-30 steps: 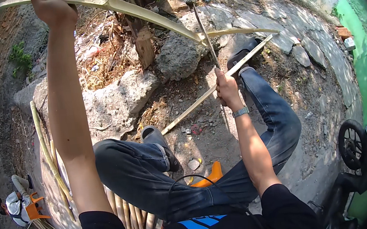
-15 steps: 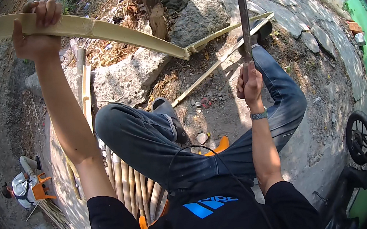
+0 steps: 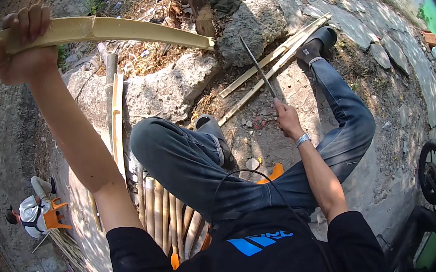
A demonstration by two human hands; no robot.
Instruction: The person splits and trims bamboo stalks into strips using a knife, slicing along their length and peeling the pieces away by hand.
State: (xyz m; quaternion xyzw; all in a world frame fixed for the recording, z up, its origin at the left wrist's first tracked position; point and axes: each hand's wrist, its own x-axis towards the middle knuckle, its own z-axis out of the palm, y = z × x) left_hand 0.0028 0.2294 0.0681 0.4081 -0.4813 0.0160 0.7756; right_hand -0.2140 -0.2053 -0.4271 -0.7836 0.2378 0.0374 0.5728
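Note:
My left hand [image 3: 27, 45], raised at the far left, is wrapped round a long pale split bamboo strip [image 3: 129, 30]. The strip's cut end points right, above the rocks. Low over the ground between my legs, my right hand [image 3: 288, 119] grips the handle of a long knife. The dark, narrow knife blade [image 3: 257, 66] slants up and to the left, apart from the held strip. Below the blade lie two slender bamboo pieces [image 3: 284, 54], their far ends by my right shoe [image 3: 321, 42].
Several bamboo poles [image 3: 165, 213] lie beside my left leg. A split bamboo length [image 3: 116, 116] leans near a large rock [image 3: 168, 87]. A tree trunk [image 3: 203, 15] stands ahead. A seated person [image 3: 31, 216] is at far left, a wheel [image 3: 433, 172] at right.
My right hand has lowered, and the knife has swung from upright to a leftward slant. One bamboo piece, earlier touching the held strip's end, now lies lower and apart. My left hand shifted left.

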